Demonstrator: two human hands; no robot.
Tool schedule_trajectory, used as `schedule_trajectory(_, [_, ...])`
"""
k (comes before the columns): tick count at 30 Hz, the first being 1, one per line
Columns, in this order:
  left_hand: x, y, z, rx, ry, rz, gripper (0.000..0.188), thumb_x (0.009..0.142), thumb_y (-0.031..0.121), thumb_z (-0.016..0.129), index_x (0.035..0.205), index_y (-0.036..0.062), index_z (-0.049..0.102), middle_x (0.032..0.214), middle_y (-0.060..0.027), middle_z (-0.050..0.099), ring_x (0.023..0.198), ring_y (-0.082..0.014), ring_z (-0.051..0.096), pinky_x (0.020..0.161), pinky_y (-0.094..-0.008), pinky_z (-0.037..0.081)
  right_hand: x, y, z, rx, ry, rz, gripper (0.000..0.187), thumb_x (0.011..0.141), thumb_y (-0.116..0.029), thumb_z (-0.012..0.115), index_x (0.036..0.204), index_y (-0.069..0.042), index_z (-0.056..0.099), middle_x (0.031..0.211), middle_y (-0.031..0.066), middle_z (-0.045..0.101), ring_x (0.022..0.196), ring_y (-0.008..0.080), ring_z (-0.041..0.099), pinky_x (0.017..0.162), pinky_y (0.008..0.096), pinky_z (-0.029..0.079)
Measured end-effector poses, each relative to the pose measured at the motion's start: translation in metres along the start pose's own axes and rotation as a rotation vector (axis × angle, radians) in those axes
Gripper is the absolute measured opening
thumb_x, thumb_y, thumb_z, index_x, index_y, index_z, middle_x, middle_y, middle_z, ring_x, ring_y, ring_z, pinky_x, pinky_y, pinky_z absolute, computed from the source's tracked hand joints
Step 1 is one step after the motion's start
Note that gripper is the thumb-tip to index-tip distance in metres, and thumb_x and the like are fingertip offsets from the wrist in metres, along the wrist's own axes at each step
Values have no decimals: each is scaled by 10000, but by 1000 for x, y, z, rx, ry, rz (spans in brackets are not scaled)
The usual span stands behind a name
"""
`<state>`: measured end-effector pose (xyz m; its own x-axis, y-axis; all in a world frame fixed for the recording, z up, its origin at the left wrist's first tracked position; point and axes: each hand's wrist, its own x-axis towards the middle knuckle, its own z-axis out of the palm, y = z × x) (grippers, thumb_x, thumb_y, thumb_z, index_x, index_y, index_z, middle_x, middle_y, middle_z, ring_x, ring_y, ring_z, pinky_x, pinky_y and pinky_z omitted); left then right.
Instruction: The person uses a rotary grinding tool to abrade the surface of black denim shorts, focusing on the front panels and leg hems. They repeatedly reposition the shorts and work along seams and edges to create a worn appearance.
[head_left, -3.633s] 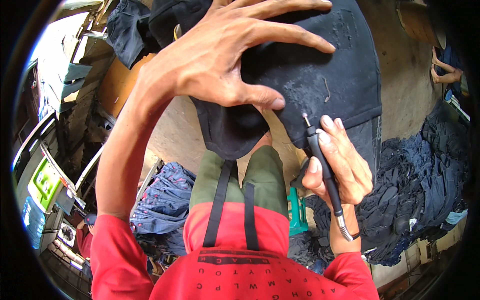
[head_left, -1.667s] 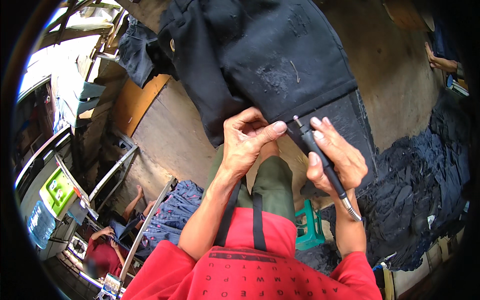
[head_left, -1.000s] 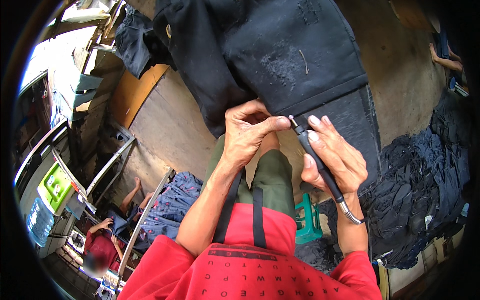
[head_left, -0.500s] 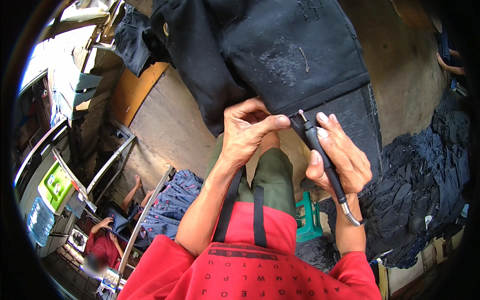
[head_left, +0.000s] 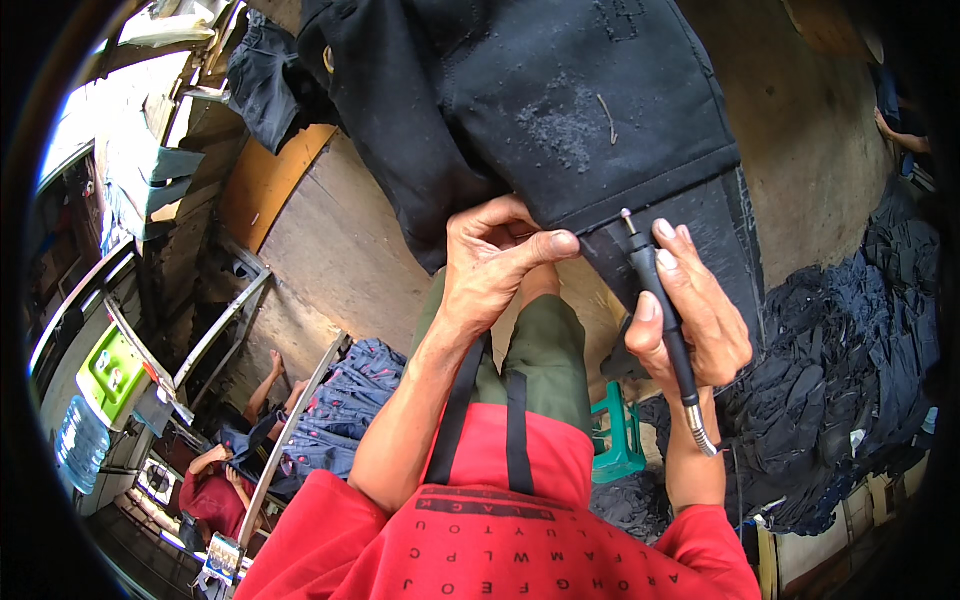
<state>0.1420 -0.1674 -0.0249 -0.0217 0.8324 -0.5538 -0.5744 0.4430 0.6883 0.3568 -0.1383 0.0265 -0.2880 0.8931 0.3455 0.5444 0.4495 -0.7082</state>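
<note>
A black garment [head_left: 640,120], stitched like jeans or shorts, lies spread before me with greyish dust on its cloth. My left hand [head_left: 490,265] pinches its hem between thumb and forefinger; its other fingers curl behind the cloth. My right hand [head_left: 710,315] is closed round a black rotary tool handpiece [head_left: 647,268] with a small pinkish round tip. The tip sits at or just over the hem, right of my left thumb; whether it touches cannot be told. From the handpiece's lower end bends a metal flexible shaft.
A dark board [head_left: 738,270] lies under the garment's near right part. Heaped black garments [head_left: 820,390] cover the right side. Beside my legs stands a green stool [head_left: 616,445]. At lower left are blue clothes [head_left: 345,415], a metal rail [head_left: 290,435] and a seated person [head_left: 215,495].
My right hand and the handpiece have shifted right along the hem, away from my left thumb. My left hand keeps its pinch in place. The person at lower left has changed posture.
</note>
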Motion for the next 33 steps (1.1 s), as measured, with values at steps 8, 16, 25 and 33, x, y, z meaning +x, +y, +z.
schedule_trajectory(8, [-4,-6,7,-51,56,111,224,883,-46,895,1050,-19,749,1067,-108,808,979,-156,760,909,-319,620,1,-1,0,-13,4,-7,315,867,-21,732,1159,90,770,1065,268,802,1095,431,804,1008,546,655])
schedule_trajectory(16, [-3,-7,4,-111,55,59,230,850,-91,895,1001,-5,744,1056,-109,812,982,-157,763,924,-324,622,2,-3,1,85,-98,-34,264,896,-46,750,1140,50,788,1055,222,804,1100,423,805,1011,541,656])
schedule_trajectory(25, [12,-30,-12,-164,-7,104,242,820,-29,912,997,38,762,1057,-69,811,979,-138,740,933,-325,578,6,2,-12,-35,15,64,297,872,-22,711,1132,112,766,1084,314,796,1072,437,809,1004,557,651])
schedule_trajectory(33, [19,-45,-18,-268,-26,71,310,804,-53,898,1067,40,762,1101,-68,823,1021,-165,754,991,-353,578,11,17,-15,72,-56,-3,257,861,-38,761,1087,80,792,1039,264,806,1061,422,815,1014,540,646])
